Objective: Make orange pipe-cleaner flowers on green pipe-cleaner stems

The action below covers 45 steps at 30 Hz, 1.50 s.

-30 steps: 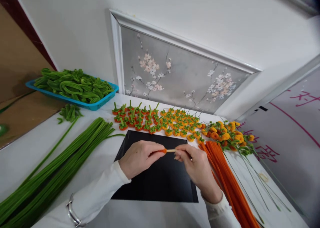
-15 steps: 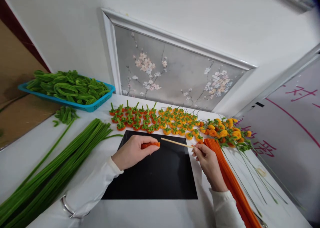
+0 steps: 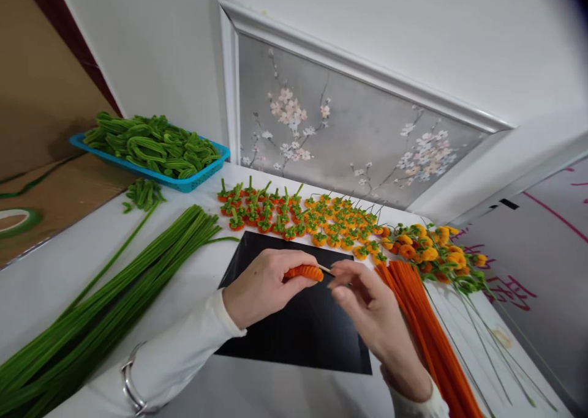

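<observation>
My left hand (image 3: pixel 266 283) is closed around a coiled orange pipe cleaner (image 3: pixel 305 273), whose ridged end shows past the thumb and forefinger. A thin wooden stick (image 3: pixel 326 270) runs between that coil and my right hand (image 3: pixel 370 305). The curled right fingers are at the stick's other end, and its far part is hidden behind them. Whether the stick's tip is inside the coil or beside it, I cannot tell. Both hands are over a black mat (image 3: pixel 298 332) on the white table.
Green pipe cleaners (image 3: pixel 124 289) lie left, orange ones (image 3: pixel 427 332) right. Behind the mat stand rows of small orange flower heads (image 3: pixel 265 222) and yellow ones (image 3: pixel 346 222). Stemmed flowers (image 3: pixel 429 253) lie at the right. A blue basket (image 3: pixel 186 184) holds green loops; short green pieces (image 3: pixel 144 194) lie beside it.
My right hand has moved left with the stick, up to the orange coil in my left hand. The stick now meets the coil. The view has shifted a little to the left.
</observation>
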Each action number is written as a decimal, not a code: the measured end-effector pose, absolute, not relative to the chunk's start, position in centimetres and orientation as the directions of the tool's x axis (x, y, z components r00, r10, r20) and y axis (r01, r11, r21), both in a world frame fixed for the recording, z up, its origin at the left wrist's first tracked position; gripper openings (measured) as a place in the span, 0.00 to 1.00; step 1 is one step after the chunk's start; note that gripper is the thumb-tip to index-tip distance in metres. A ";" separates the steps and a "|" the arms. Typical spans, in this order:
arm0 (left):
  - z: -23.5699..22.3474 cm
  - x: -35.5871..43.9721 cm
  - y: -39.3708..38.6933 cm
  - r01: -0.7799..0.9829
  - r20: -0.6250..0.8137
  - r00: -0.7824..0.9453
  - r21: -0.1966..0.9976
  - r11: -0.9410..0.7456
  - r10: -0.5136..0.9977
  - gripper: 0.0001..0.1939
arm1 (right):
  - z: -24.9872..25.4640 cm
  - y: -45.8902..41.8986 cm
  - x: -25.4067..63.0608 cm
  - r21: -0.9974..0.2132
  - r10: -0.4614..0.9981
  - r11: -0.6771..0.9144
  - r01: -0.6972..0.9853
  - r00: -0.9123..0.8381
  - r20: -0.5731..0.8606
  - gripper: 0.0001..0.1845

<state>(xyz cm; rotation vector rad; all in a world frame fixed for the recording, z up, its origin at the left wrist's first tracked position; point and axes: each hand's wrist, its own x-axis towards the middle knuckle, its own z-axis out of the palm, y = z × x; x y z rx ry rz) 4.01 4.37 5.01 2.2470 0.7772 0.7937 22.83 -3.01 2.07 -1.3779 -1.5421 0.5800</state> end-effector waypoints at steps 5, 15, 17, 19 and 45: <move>5.3 3.9 3.8 0.362 0.290 0.658 0.688 -0.629 0.695 0.19 | 4.4 -2.6 20.0 -0.743 0.883 0.382 0.550 0.021 0.469 0.05; 5.6 3.4 4.8 0.259 0.179 0.625 0.871 -0.418 0.760 0.09 | 2.5 -3.1 22.1 -0.706 0.780 0.436 0.558 0.157 0.606 0.06; 5.6 3.6 4.6 0.252 0.226 0.591 0.860 -0.443 0.774 0.06 | 2.6 -3.1 22.0 -0.681 0.782 0.431 0.592 0.131 0.609 0.08; 5.7 3.8 4.4 0.227 0.269 0.567 0.857 -0.462 0.778 0.04 | 2.7 -3.1 21.9 -0.652 0.779 0.433 0.623 0.106 0.618 0.10; 5.1 4.3 3.7 0.188 0.349 0.579 0.822 -0.537 0.737 0.09 | 2.4 -3.0 21.6 -0.463 0.629 0.572 0.677 0.000 0.777 0.20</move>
